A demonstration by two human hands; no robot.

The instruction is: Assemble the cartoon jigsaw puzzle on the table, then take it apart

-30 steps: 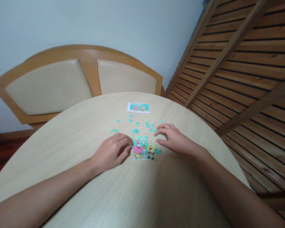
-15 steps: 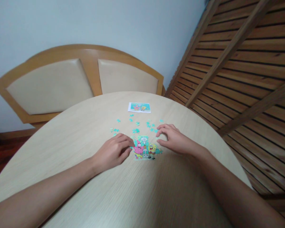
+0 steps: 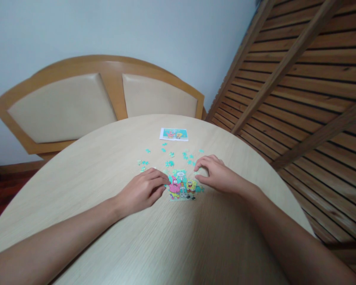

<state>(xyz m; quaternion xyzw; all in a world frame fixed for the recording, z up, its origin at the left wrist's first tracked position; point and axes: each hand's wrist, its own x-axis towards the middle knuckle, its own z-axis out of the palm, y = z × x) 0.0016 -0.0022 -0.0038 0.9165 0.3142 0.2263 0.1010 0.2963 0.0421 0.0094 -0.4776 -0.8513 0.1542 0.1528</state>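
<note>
A partly joined jigsaw puzzle (image 3: 182, 188) with a pink, a pale and a yellow cartoon figure lies flat on the table. At its left edge is my left hand (image 3: 145, 189), its fingertips and thumb closed on a small teal puzzle piece (image 3: 167, 187) that they partly hide. To the right of the puzzle, my right hand (image 3: 215, 173) hovers with thumb and index finger curved apart and nothing visible between them. Loose teal puzzle pieces (image 3: 170, 163) lie scattered beyond the puzzle, several of them just left of my right fingertips.
A printed picture card (image 3: 175, 134) of the same figures lies at the far side of the round wooden table (image 3: 121, 245). Behind the table stands a bench with cream back panels (image 3: 160, 96). A slatted wooden partition (image 3: 308, 107) rises on the right.
The joined puzzle has shifted slightly right, along with my left fingertips. My right hand has moved a touch left. The loose pieces and the card have stayed put.
</note>
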